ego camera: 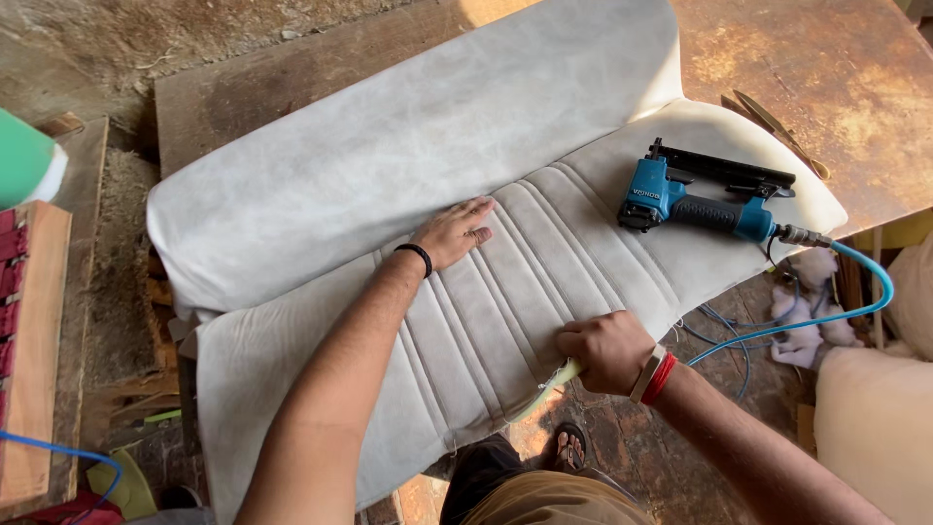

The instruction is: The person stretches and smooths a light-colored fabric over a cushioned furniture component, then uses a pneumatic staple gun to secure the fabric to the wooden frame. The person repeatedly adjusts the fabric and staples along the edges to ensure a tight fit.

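Note:
A pale grey upholstered seat cushion with stitched ribs lies across a wooden workbench. My left hand rests flat on the ribbed part, fingers spread, a black band at the wrist. At the cushion's near edge, my right hand is closed around a pale green handle of a tool whose tip is hidden under the fabric edge. A blue and black pneumatic stapler lies on the cushion to the right, apart from both hands.
A blue air hose runs from the stapler off the bench's right side. Scissors lie on the rusty brown benchtop. A wooden frame stands at the left. My sandalled foot shows below on the brick floor.

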Tool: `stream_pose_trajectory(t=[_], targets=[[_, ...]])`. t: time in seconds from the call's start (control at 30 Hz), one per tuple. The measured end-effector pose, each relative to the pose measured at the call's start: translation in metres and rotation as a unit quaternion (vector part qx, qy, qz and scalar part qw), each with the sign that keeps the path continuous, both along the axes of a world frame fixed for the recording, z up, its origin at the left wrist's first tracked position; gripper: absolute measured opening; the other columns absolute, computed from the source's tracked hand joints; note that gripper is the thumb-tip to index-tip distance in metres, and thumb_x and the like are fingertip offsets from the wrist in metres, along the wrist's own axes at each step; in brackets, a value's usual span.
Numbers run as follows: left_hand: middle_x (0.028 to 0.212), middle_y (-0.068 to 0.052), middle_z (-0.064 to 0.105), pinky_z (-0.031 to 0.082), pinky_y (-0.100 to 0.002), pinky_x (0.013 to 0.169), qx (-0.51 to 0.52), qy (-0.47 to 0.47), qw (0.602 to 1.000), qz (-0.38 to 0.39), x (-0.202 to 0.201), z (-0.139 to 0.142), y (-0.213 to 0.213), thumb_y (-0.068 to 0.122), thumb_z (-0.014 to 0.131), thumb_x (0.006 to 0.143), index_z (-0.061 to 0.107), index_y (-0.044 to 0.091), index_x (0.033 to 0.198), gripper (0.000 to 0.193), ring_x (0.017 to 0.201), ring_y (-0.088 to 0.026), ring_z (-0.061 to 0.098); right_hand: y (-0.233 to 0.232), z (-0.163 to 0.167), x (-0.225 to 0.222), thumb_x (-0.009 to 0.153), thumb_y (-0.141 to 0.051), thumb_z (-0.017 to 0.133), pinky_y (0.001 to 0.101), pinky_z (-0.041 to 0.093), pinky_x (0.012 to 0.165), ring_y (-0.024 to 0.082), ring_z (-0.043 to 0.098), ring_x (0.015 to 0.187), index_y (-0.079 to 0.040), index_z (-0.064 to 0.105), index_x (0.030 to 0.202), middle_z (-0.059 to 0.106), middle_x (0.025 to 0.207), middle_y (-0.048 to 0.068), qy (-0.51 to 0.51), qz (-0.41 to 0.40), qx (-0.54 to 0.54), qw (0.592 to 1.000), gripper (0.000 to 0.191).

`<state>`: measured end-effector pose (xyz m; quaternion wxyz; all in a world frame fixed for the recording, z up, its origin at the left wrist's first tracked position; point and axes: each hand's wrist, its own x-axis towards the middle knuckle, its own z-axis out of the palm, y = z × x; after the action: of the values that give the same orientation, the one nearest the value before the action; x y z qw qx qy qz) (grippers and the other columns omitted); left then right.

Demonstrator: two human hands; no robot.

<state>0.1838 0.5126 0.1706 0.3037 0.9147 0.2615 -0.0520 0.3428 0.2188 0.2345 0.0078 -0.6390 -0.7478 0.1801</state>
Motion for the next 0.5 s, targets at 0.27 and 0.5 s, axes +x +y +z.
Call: stream_pose_trajectory(t=[0.27, 0.5], targets=[[0.166, 0.007, 0.035, 0.024, -0.037, 0.126, -0.179, 0.073, 0.980, 0.049, 0.029, 0.016, 0.041, 0.056, 0.037, 0.102, 0.040, 0.034, 0.155, 0.058, 0.152, -0.015, 0.033, -0.011, -0.014, 0.007, 0.073, 0.000, 0.070, 0.0346, 0.057, 0.050, 0.018, 0.067, 0.064, -0.014, 0.060, 0.069, 0.072, 0.081, 0.000, -0.003, -0.010, -0.001, 1.000, 0.017], [0.166, -0.016, 0.028, 0.023, -0.047, 0.124, 0.044, 0.074, 0.996, 0.010, 0.039, 0.029, -0.017, 0.059, 0.033, 0.103, 0.024, 0.009, 0.162, 0.078, 0.150, -0.032, 0.030, -0.009, -0.005, 0.004, 0.068, 0.005, 0.068, 0.0344, 0.056, 0.047, 0.018, 0.068, 0.061, -0.013, 0.059, 0.069, 0.074, 0.090, 0.001, 0.047, -0.016, 0.056, 0.997, 0.020]])
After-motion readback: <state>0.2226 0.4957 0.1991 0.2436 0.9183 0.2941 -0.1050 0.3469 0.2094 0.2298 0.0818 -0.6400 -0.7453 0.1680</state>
